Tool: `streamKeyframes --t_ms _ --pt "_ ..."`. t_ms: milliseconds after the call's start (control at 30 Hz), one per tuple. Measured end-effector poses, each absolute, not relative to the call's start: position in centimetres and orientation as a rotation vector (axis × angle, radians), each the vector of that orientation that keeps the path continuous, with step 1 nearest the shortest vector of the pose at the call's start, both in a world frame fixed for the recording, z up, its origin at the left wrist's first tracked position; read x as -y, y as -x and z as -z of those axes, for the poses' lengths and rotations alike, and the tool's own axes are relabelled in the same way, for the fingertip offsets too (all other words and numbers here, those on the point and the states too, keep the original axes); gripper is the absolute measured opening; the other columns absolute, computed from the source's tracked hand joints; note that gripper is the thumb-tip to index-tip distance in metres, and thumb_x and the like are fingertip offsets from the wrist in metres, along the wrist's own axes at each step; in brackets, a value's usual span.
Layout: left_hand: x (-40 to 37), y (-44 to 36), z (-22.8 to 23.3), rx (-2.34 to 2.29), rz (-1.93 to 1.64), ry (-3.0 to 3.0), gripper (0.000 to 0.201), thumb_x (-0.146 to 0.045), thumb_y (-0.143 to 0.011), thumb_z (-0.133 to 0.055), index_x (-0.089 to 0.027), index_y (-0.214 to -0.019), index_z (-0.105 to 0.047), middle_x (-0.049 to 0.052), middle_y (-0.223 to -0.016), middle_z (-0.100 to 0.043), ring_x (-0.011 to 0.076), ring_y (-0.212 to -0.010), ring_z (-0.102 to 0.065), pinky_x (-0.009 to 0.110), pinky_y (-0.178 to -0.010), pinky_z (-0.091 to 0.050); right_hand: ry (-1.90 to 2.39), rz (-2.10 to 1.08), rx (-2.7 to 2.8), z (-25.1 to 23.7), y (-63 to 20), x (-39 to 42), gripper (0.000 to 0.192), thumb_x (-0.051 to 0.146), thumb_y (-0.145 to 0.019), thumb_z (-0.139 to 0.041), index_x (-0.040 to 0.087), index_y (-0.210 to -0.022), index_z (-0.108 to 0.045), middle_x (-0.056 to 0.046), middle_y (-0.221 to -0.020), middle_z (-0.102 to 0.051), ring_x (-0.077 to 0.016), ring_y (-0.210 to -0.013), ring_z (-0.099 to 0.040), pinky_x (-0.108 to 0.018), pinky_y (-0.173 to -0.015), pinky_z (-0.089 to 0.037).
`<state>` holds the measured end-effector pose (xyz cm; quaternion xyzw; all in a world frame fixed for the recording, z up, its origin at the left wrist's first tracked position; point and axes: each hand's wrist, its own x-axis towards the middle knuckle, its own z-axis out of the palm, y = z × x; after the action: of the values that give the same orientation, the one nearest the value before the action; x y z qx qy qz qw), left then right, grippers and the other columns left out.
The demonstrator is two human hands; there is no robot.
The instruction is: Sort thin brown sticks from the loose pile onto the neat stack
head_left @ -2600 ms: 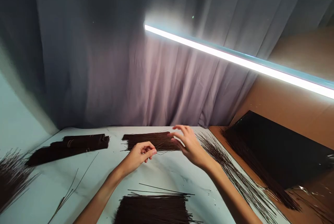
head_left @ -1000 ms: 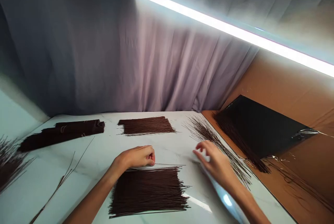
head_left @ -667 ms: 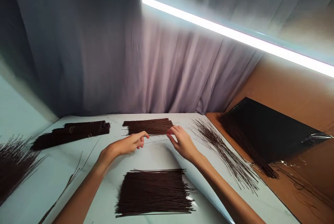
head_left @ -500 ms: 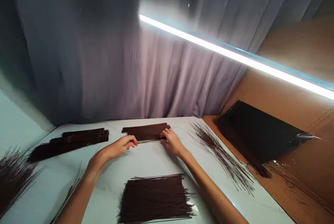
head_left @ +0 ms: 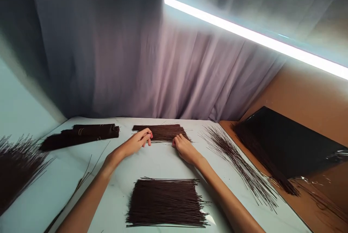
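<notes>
Loose fan of sticks (head_left: 16, 167) at far left, then the wrapped bundles (head_left: 81, 136). My left hand (head_left: 134, 144) and right hand (head_left: 185, 148) both rest on the near edge of the far stick pile (head_left: 163, 132) at the back of the tabletop (head_left: 160, 162). Grip is loose and open, fingers flat, nothing pinched. The sticks look thin, so uneven pushing could skew or scatter them toward the spread heap (head_left: 236, 160) on the right.
</notes>
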<state>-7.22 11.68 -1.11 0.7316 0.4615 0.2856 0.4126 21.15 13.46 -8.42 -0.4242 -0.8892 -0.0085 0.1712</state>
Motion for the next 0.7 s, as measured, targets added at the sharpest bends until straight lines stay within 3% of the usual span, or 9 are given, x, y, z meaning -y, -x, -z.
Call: streamKeyframes --t_ms 167,300,400,500,700 --pt "-11.4 6.9 0.9 -1.122 -0.721 -1.765 0.026 -0.046 -0.092 -0.053 -0.021 -0.088 -0.058 0.001 -0.078 -0.066 0.0156 -0.065 -0.046 0.026 -0.061 -0.037 1.151 -0.06 2.432 6.8 -22.3 -12.8 0.02 0.031 -0.102 -0.06 0.015 -0.113 -0.063 -0.007 -0.112 -0.066 -0.0204 -0.096 -0.066 -0.039 -0.083 -0.057" --pt "-10.4 6.1 -0.1 -1.091 -0.688 -1.701 0.027 -0.047 -0.093 -0.052 -0.022 -0.1 -0.06 -0.005 -0.07 -0.052 0.0135 -0.059 -0.038 0.023 -0.054 -0.031 1.135 -0.171 2.277 5.2 -24.1 -11.0 0.016 0.02 -0.107 -0.036 0.02 -0.098 -0.049 -0.003 -0.09 -0.06 -0.0159 -0.077 -0.058 -0.031 -0.071 -0.054" --pt "-9.9 4.7 -0.1 -1.08 -0.676 -1.668 0.031 -0.05 -0.095 -0.052 -0.023 -0.109 -0.059 -0.008 -0.068 -0.041 0.0119 -0.056 -0.032 0.021 -0.049 -0.025 1.177 -0.218 2.111 5.1 -25.0 -8.9 0.017 0.023 -0.109 -0.031 0.023 -0.096 -0.042 0.0 -0.082 -0.053 -0.0154 -0.069 -0.052 -0.027 -0.062 -0.05" --pt "-9.7 3.0 1.0 -1.051 -0.656 -1.624 0.032 -0.051 -0.094 -0.051 -0.022 -0.106 -0.06 -0.008 -0.068 -0.04 0.0113 -0.054 -0.03 0.02 -0.046 -0.022 1.241 -0.211 1.929 5.7 -24.7 -6.8 0.014 0.024 -0.109 -0.031 0.022 -0.101 -0.042 -0.002 -0.084 -0.053 -0.0172 -0.071 -0.052 -0.029 -0.063 -0.049" --pt "-9.1 0.4 2.5 -0.965 -0.656 -1.544 0.037 -0.051 -0.09 -0.055 -0.015 -0.094 -0.065 -0.005 -0.076 -0.044 0.0075 -0.053 -0.03 0.02 -0.047 -0.024 1.28 -0.202 1.802 5.9 -22.4 -3.1 0.016 0.024 -0.108 -0.035 0.023 -0.107 -0.051 -0.007 -0.101 -0.055 -0.0211 -0.09 -0.059 -0.035 -0.08 -0.052"
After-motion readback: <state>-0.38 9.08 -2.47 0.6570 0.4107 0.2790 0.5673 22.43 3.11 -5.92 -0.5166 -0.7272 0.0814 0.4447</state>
